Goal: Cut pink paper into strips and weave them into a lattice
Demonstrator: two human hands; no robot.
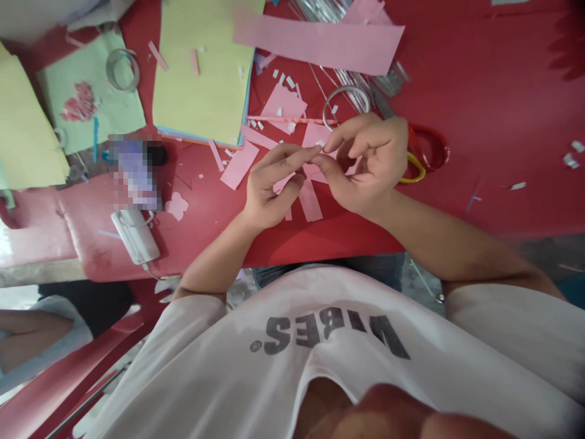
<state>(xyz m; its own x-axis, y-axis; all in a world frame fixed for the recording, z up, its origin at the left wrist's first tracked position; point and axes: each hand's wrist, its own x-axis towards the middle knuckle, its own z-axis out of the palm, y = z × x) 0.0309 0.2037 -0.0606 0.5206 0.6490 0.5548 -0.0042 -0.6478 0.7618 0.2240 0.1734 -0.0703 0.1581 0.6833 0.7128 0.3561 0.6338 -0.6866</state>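
Over the near part of the red table, my left hand (276,183) and my right hand (372,158) meet at the fingertips. My right thumb and index finger are pinched together, the other fingers curled. The left index finger reaches to the same spot, with its thumb bent below. Whatever lies between the fingertips is too small to make out. Beneath the hands are pink paper strips (311,201). A roll of tape (346,91) lies just beyond my right hand, and scissors (429,149) with red and yellow handles are partly hidden behind it.
A stack of coloured paper (201,79) lies at the back left, near a long pink strip (320,42) and silvery wires (351,79). Another tape roll (122,70) rests on green paper (50,85). A white device (136,236) sits left. A person's leg (31,332) shows lower left.
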